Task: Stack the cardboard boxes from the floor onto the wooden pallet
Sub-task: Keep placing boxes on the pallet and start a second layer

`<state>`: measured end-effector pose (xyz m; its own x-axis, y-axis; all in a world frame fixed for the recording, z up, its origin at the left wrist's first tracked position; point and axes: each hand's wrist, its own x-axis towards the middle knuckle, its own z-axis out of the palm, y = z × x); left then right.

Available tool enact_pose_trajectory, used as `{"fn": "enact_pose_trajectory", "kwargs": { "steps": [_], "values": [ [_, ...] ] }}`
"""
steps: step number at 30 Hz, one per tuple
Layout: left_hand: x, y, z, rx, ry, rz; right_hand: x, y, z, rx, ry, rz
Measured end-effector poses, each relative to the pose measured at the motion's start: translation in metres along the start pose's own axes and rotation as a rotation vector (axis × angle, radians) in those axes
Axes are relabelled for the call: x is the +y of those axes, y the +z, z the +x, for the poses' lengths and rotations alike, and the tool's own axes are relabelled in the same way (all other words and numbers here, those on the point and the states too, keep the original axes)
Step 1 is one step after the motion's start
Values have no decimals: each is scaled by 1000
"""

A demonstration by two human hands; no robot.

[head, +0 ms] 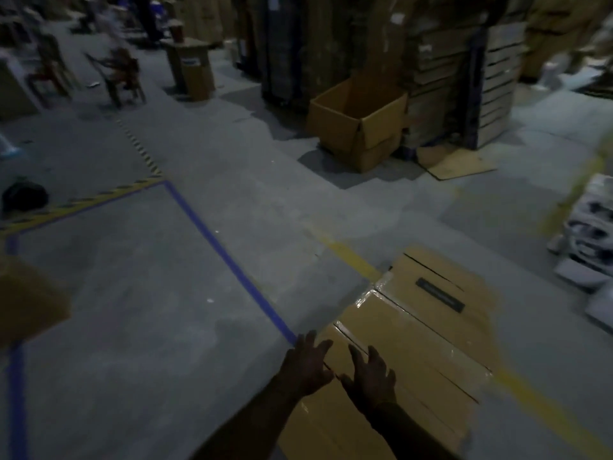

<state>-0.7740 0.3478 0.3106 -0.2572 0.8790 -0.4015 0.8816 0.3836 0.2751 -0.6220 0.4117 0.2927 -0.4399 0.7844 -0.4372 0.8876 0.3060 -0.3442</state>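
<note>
Both hands, left (306,366) and right (371,376), spread open (holding nothing) over the boxes' (414,333) near-left edge; bare floor (149,310) lies left.

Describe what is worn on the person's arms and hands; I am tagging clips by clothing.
Both hands are bare, with no gloves visible: the left hand and the right hand. The right forearm appears covered by a dark long sleeve. The picture is too dim to tell whether the left forearm is sleeved.

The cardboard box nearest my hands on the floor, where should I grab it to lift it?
Probably by its two short ends. The nearest box is long and flat, packed against its neighbours, so spread the left hand and right hand apart.
</note>
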Motion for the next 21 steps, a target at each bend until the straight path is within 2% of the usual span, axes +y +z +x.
{"fn": "enact_pose_trajectory", "kwargs": {
  "steps": [6, 11, 16, 21],
  "values": [
    [-62, -41, 62, -144, 232, 116, -60, 12, 56, 40, 291, 163],
    [-97, -52, 112, -253, 385, 252, -102, 16, 65, 96, 444, 231],
    [-67, -48, 125, -316, 566, 257, -95, 22, 27, 165, 632, 249],
    [-27, -26, 103, -383, 733, 336, -73, 29, -24, 261, 842, 334]
  ]
}}
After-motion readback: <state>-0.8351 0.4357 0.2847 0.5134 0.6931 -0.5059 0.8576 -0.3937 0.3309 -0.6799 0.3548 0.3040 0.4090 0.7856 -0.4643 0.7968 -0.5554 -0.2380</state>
